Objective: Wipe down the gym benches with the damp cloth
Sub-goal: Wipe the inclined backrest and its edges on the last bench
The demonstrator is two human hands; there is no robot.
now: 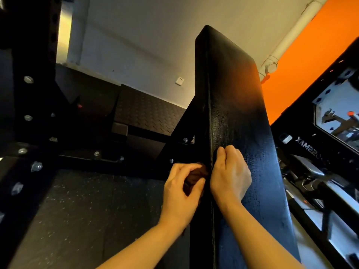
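A long black padded bench (239, 105) runs from the bottom of the view up to the middle, its top glistening with wet streaks. My left hand (180, 193) is closed around a dark brown cloth (195, 176) and presses it against the bench's left side edge. My right hand (230, 175) rests on the top of the pad beside the seam, fingers curled, thumb and fingertips pinching at the edge. Whether it grips a part of the cloth is hidden.
A black steel rack frame (29, 133) with bolts stands at the left, its cross beam reaching toward the bench. Speckled black rubber floor (87, 210) lies below. Another black machine frame (320, 136) and a mirror sit close on the right. Grey and orange walls behind.
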